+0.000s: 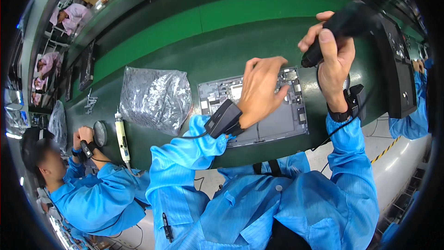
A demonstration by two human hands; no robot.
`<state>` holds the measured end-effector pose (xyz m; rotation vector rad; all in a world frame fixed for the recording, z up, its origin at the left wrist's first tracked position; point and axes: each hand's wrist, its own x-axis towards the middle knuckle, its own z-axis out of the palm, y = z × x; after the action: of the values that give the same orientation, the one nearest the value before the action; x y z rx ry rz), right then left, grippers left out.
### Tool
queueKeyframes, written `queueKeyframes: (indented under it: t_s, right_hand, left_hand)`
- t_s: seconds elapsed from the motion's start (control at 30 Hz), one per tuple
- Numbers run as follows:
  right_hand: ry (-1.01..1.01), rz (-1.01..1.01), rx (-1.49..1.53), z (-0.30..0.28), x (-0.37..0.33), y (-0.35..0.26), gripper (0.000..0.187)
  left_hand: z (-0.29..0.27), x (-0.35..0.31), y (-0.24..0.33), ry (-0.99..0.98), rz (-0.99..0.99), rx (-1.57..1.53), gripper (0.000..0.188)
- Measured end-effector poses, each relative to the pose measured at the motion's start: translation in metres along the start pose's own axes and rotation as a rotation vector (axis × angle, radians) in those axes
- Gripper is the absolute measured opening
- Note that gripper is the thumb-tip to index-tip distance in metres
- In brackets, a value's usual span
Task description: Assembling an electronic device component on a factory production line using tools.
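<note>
An opened laptop chassis (282,119), grey with circuit boards along its far side, lies flat on the green bench in front of me. Over its middle hovers my left hand (261,88), palm down, thumb apart from the bent fingers; nothing shows in it. My right hand (336,60), raised beyond the chassis's right edge, is wrapped round a black electric screwdriver (354,20). The tool's tip points down and left, above the bench, and its rear end is blurred. Beneath my right wrist, a small round metal dish (346,82) is mostly hidden.
Left of the chassis sits a clear plastic bag (156,101). A pale corded electric screwdriver (122,138) and a round metal dish (100,133) lie near a co-worker (99,196) at left. A black tray (401,81) stands at right. A dark cable (340,132) hangs by my right forearm.
</note>
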<state>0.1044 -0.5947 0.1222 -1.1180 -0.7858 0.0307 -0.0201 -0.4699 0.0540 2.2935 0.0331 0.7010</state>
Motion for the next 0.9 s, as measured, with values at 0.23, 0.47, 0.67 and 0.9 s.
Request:
queueKeyframes:
  t_s: [0.23, 0.47, 0.67, 0.9]
  right_hand:
    - [0.186, -0.483, -0.686, -0.039, -0.023, -0.022, 0.053]
    - [-0.598, 0.111, -0.674, 0.013, -0.033, 0.022, 0.031]
    - [-0.582, 0.184, -0.678, 0.006, -0.019, 0.02, 0.01]
    - [-0.6, 0.096, -0.605, -0.009, -0.017, 0.023, 0.014]
  left_hand:
    - [-0.083, -0.02, -0.003, 0.057, -0.103, 0.243, 0.043]
    - [-0.057, -0.035, -0.023, 0.003, -0.157, 0.159, 0.026]
    - [-0.038, -0.016, -0.022, 0.012, -0.122, -0.005, 0.019]
    - [-0.021, -0.004, -0.028, 0.041, -0.134, -0.044, 0.016]
